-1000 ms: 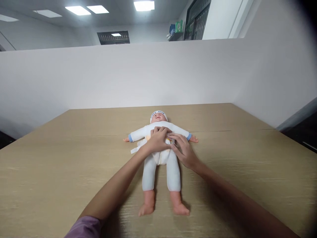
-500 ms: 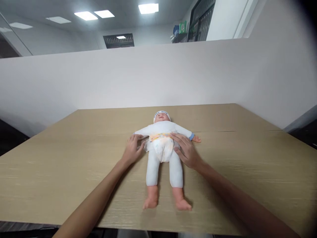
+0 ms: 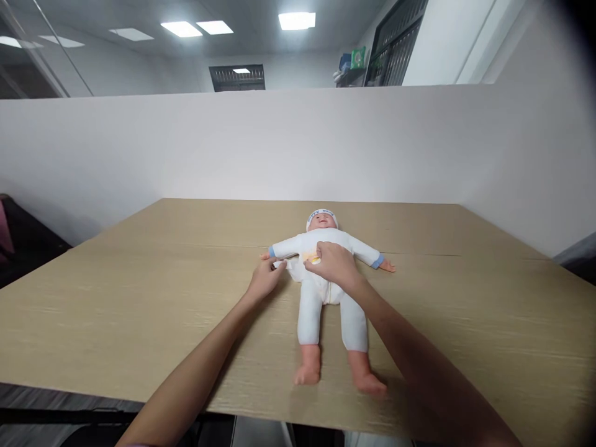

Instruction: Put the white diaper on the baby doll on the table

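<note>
A baby doll (image 3: 321, 239) in a white suit with blue cuffs and a printed headband lies on its back, bare feet towards me. A white diaper (image 3: 331, 293) with an orange-patterned waistband sits around its hips. At the doll's side, my left hand (image 3: 266, 276) pinches the diaper's side flap, which is pulled out from the hip. My right hand (image 3: 336, 264) lies across the front of the waistband, its fingers curled and closed on the diaper. That hand hides part of the waistband and the far side of the diaper.
The doll rests on a wide wood-grain table (image 3: 139, 310). A white partition (image 3: 298, 149) rises behind the table. A dark chair with something pink (image 3: 5, 230) stands at the left edge.
My right hand has moved from the diaper's right side to the middle of the waistband and curled. My left hand now pinches the side flap. The view has shifted slightly left.
</note>
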A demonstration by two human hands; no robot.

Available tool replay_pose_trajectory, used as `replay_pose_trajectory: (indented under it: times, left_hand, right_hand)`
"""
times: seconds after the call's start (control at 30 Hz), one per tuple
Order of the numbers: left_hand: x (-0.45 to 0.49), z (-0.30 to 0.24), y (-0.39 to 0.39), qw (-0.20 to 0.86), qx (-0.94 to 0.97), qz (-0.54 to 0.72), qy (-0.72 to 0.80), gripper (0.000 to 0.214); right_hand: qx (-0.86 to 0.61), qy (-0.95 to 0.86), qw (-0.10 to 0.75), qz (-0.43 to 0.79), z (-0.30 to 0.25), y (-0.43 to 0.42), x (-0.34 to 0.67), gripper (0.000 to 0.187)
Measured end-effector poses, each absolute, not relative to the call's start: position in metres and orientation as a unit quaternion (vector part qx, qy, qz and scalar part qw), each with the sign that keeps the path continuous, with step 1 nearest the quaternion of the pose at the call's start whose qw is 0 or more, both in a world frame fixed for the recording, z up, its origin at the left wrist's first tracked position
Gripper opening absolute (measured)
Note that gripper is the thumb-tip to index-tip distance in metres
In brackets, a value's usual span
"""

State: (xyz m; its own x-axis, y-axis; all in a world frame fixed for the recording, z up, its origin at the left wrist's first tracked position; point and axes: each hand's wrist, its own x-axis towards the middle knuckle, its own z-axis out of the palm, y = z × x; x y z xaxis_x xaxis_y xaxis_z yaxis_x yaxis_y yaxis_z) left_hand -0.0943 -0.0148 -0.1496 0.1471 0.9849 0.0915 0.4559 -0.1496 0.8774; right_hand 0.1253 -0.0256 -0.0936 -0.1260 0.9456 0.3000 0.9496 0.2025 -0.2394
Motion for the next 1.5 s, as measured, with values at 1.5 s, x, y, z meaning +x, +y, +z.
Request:
replay_pose_trajectory:
  times: [1.5]
  left_hand:
    - [-0.036,-0.124,-0.107,0.144,0.842,0.233,0.465,0.031]
  right_hand:
    - [-0.568,-0.746,0.307,0.159,-0.138,-0.136,0.192,0.010]
